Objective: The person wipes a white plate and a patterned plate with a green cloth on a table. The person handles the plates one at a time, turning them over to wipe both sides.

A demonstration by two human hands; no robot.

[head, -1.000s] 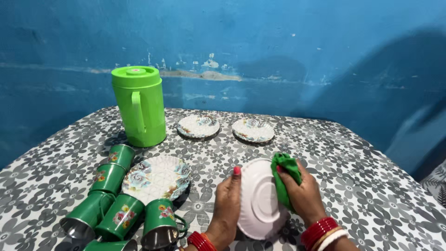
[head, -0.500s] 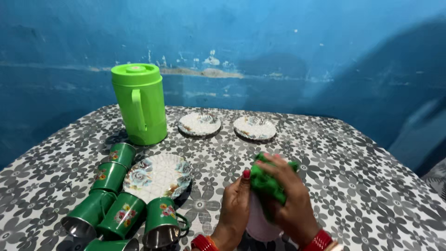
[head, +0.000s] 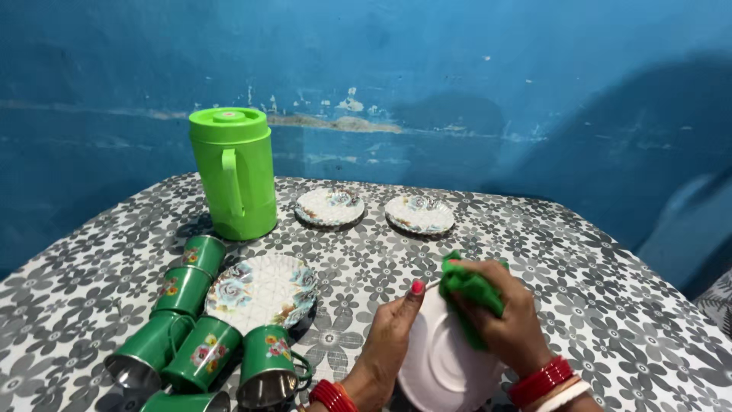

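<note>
Green cloth, white plate, lime jug, grey floral tablecloth, blue wall

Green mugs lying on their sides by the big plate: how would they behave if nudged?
The green mugs lie on their sides, so they would probably roll a little, though each handle should stop a full turn. Shiny metal-looking rims suggest stiff walls, likely light for their size. They lie close together, so pushing one would probably shift its neighbours or the floral plate.

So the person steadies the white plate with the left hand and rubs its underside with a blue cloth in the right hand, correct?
Not quite: the head view shows a green cloth, not blue. The left hand steadies the round white plate while the right hand presses that cloth on its underside.
</note>
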